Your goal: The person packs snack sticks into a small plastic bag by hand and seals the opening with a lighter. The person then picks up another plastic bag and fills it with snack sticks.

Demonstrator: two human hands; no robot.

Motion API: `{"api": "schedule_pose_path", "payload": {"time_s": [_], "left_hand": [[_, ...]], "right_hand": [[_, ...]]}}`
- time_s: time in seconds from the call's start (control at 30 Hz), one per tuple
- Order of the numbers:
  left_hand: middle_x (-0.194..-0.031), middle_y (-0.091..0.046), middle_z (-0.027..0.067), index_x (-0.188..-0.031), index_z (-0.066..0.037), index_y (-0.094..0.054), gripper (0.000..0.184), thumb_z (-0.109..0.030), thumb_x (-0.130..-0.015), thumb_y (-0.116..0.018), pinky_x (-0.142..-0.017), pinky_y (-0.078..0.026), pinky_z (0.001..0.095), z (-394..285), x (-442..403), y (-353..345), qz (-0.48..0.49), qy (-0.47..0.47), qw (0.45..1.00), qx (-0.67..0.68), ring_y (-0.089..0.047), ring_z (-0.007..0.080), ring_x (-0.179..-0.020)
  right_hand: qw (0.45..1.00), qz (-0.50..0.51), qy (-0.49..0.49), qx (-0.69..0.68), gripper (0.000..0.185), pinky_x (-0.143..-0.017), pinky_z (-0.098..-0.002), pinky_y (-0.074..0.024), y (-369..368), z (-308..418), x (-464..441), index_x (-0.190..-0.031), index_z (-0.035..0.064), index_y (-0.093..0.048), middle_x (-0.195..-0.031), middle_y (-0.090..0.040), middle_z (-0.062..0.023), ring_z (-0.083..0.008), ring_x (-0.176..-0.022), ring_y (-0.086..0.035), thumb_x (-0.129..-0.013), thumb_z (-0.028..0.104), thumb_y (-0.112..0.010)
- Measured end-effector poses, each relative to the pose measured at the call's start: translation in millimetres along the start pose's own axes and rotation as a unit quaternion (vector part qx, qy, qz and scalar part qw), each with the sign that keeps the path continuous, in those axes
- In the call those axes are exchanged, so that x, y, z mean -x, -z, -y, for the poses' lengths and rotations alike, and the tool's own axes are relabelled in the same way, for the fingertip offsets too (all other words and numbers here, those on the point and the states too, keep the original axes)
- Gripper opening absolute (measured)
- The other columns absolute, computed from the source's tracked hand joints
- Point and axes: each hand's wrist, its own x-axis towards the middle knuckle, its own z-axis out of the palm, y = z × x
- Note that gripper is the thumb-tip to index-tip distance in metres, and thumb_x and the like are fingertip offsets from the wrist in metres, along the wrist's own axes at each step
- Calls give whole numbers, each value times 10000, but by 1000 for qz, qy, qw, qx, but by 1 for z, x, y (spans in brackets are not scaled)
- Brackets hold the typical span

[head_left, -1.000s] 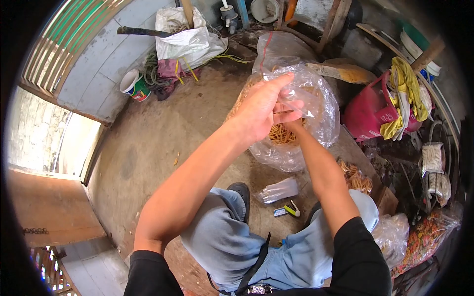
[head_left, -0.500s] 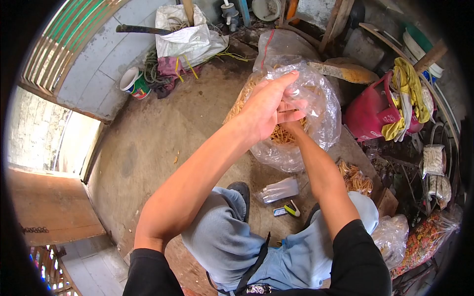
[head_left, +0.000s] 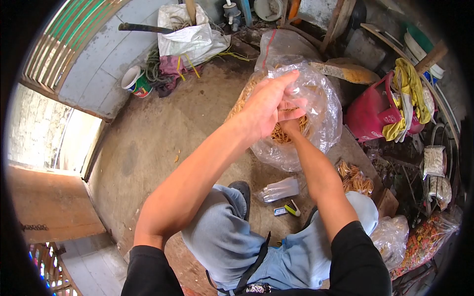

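A large clear plastic bag [head_left: 326,116] of thin brown snack sticks [head_left: 281,135] stands in front of me, its mouth open toward me. My left hand [head_left: 271,106] is over the mouth, thumb stretched out, with clear plastic film between thumb and fingers. Whether that film is the big bag's edge or a separate small bag, I cannot tell. Below it, my right hand [head_left: 290,125] reaches into the bag among the sticks, its fingers hidden. Near my feet lie a stack of clear plastic bags [head_left: 279,190], a green-and-black stapler [head_left: 293,208] and a small blue-and-white box [head_left: 280,211].
More snack sticks [head_left: 354,177] lie in plastic at the right. Beyond are a dark pink container [head_left: 368,116] with a yellow cloth [head_left: 411,93], and a bag of colourful snacks [head_left: 424,241]. A white sack [head_left: 192,42] and a small bucket [head_left: 136,81] stand at the back left.
My right hand has shifted slightly deeper into the bag. My left hand keeps its place at the bag's mouth, and the view has moved a little.
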Motion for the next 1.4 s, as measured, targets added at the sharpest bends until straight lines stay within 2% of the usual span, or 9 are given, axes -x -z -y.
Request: {"api": "schedule_pose_path", "payload": {"time_s": [0.1, 0.2, 0.3, 0.43, 0.57, 0.87, 1.07, 1.27, 1.4], "left_hand": [[-1086, -387, 92, -1263, -38, -400, 620, -359, -821, -691, -683, -587, 318, -3, 3, 4, 3, -11, 1000, 3, -604, 280, -966], [-1066, -395, 90, -1227, -41, -416, 585, -361, -820, -689, -670, -588, 310, -5, 6, 8, 4, -12, 1000, 2, -605, 274, -961], [-1058, -399, 91, -1204, -44, -423, 576, -375, -818, -693, -660, -590, 301, -6, 12, 9, 7, -22, 1000, 0, -603, 274, -955], [-1062, -396, 103, -1215, -38, -403, 623, -399, -807, -704, -669, -594, 298, -5, 22, 6, 0, -28, 1000, -4, -603, 282, -954], [-1069, -393, 123, -1218, -21, -362, 684, -425, -792, -715, -693, -595, 312, -7, 31, 7, 10, -47, 999, 8, -605, 297, -959], [-1011, -430, 118, -1126, 2, -383, 647, -465, -799, -689, -716, -603, 335, -9, 47, 4, 13, -46, 998, 45, -617, 309, -920], [-962, -487, 126, -1116, 16, -455, 595, -486, -844, -623, -683, -613, 320, -6, 59, -2, 25, -20, 999, 14, -634, 287, -906], [-988, -501, 155, -1146, 41, -429, 619, -474, -856, -613, -685, -614, 328, -4, 67, -4, 45, -9, 999, 22, -648, 304, -906], [-1179, -440, 192, -1243, 31, -335, 730, -482, -828, -648, -647, -611, 316, -2, 76, -12, 47, -11, 999, 14, -646, 342, -928]], "right_hand": [[996, -18, 36, -85, 304, -870, -402, -480, 36, 29, 8, -1033, 72, -683, -1093, -635, -190, -334, -1012, -611, -772, 157, -552], [997, -37, 62, -24, 260, -835, -406, -492, 55, 27, 3, -936, 66, -709, -1000, -657, -193, -342, -924, -633, -731, 133, -562], [997, 70, -7, 9, 210, -727, -415, -504, 104, 56, 7, -861, 70, -717, -827, -663, -197, -343, -787, -651, -727, 176, -595], [997, 41, 53, -34, 219, -669, -392, -500, 149, 82, 3, -855, 50, -703, -779, -661, -188, -300, -726, -660, -734, 219, -634], [988, 76, 131, 1, 216, -672, -364, -500, 237, 143, 14, -893, 56, -708, -771, -670, -170, -260, -717, -664, -759, 209, -633], [989, -39, 72, -125, 240, -623, -218, -444, 366, 235, 117, -1083, 45, -675, -778, -654, -21, -59, -676, -540, -865, 135, -633], [969, -87, 177, -151, 231, -616, -184, -410, 390, 245, 172, -1088, 38, -674, -909, -636, -8, -34, -731, -516, -860, 48, -644], [936, -99, 337, -35, 229, -545, -188, -419, 394, 255, 196, -1064, 52, -682, -938, -665, -55, -54, -676, -549, -842, 6, -647], [927, -94, 362, -28, 229, -541, -212, -457, 388, 250, 195, -1050, 61, -687, -955, -671, -69, -93, -673, -587, -830, 4, -660]]}}
